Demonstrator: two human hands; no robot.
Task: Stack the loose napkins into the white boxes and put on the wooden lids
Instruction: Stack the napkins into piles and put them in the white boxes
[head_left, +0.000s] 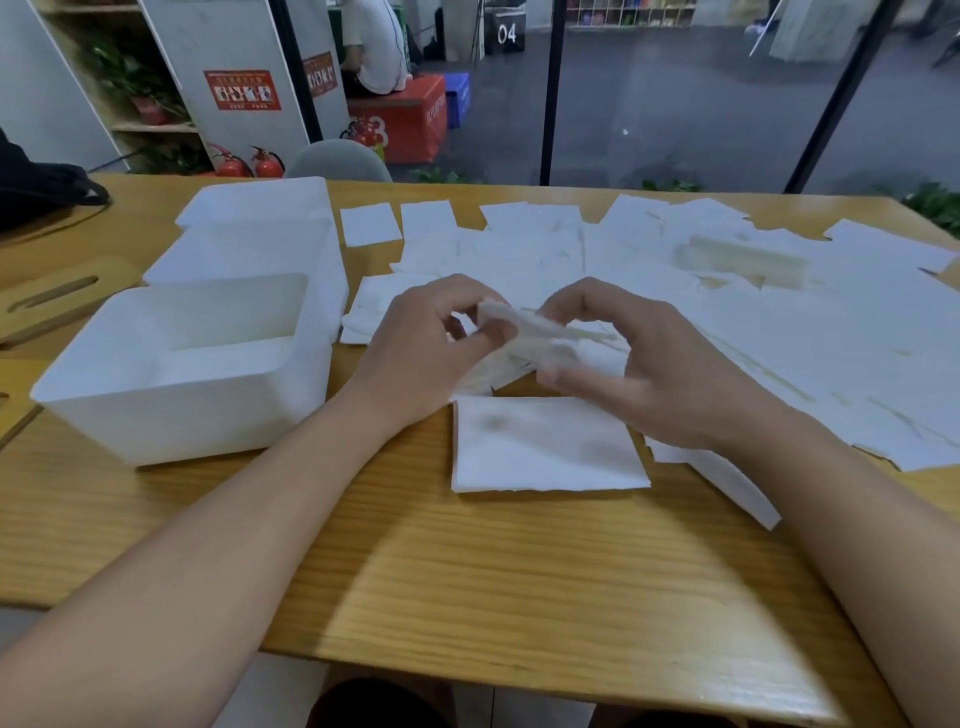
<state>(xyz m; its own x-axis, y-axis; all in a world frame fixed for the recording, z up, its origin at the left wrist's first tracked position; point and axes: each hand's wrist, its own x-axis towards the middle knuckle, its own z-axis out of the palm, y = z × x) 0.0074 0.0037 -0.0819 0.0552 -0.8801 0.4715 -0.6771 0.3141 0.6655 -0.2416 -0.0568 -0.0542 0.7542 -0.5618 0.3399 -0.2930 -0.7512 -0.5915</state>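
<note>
Head view: at far left we see a wooden lid (49, 301) on the counter (467, 571), then three open white boxes (197, 374) in a row. At centre our left hand (415, 353) and right hand (649, 374) pinch a small napkin bundle (540, 332), fingers curled on it, above a flat napkin (545, 447). Loose napkins (779, 338) cover the right side.

A light wooden bench (519, 571) faces black-framed glass panels (551, 88). Beyond lies dark grey floor (675, 104); two red fire extinguishers (249, 163), a red box (400, 117) and a wooden plant shelf (130, 78) stand left.
</note>
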